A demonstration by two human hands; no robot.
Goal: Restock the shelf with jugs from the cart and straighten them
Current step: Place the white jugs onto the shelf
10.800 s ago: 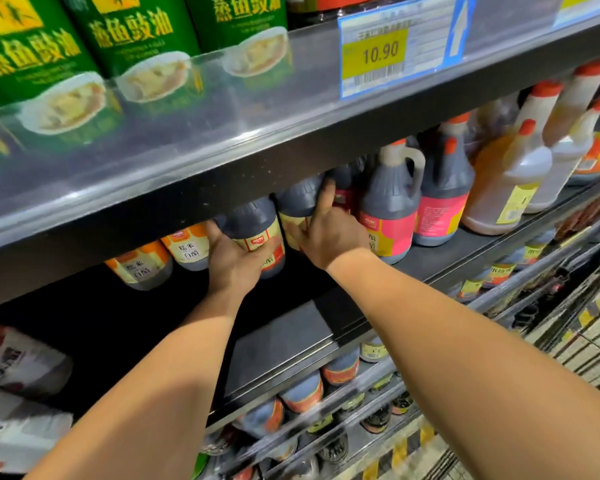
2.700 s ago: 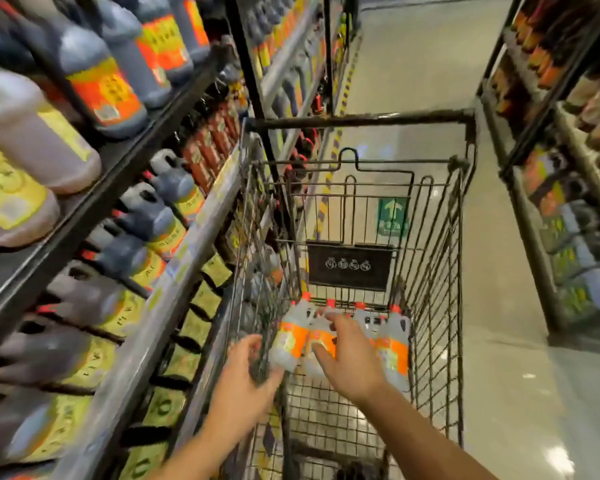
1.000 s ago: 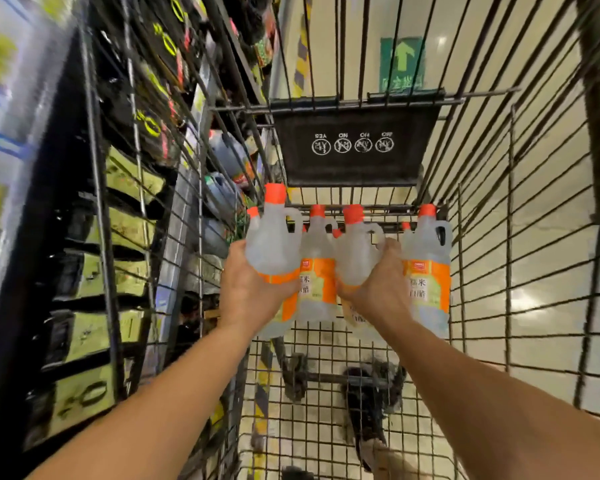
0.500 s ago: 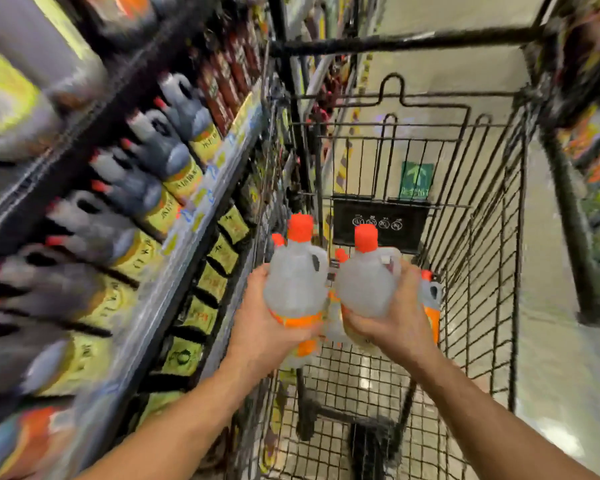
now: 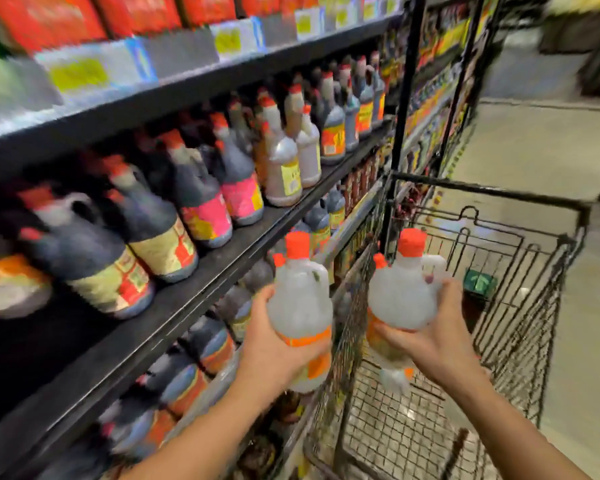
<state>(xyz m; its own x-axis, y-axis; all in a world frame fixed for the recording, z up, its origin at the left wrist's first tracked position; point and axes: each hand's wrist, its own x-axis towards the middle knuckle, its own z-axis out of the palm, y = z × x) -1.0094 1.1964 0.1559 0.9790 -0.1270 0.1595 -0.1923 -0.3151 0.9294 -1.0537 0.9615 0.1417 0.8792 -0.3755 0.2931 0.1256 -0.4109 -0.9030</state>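
Observation:
I hold two clear jugs with orange caps and orange labels, both upright. My left hand [image 5: 274, 344] grips the left jug [image 5: 300, 306] from below, just in front of the dark shelf edge [image 5: 194, 292]. My right hand [image 5: 433, 341] grips the right jug [image 5: 400, 299] above the wire cart [image 5: 499, 327]. Another clear jug [image 5: 394, 377] shows below my right hand; whether it hangs from that hand or stands in the cart I cannot tell. The black shelf on my left carries dark jugs [image 5: 94, 258] with yellow-red and pink labels.
Paler jugs [image 5: 286, 161] stand further along the same shelf. More dark jugs [image 5: 194, 358] fill the lower shelf. Price tags [image 5: 80, 74] line the upper shelf edge, with red packs above. A black upright post [image 5: 404, 105] stands beside the cart. The tiled aisle floor [image 5: 534, 150] runs to the right.
Both jugs have come up out of the cart and swung left toward the shelf. My view has turned from the cart to the shelf of dark jugs.

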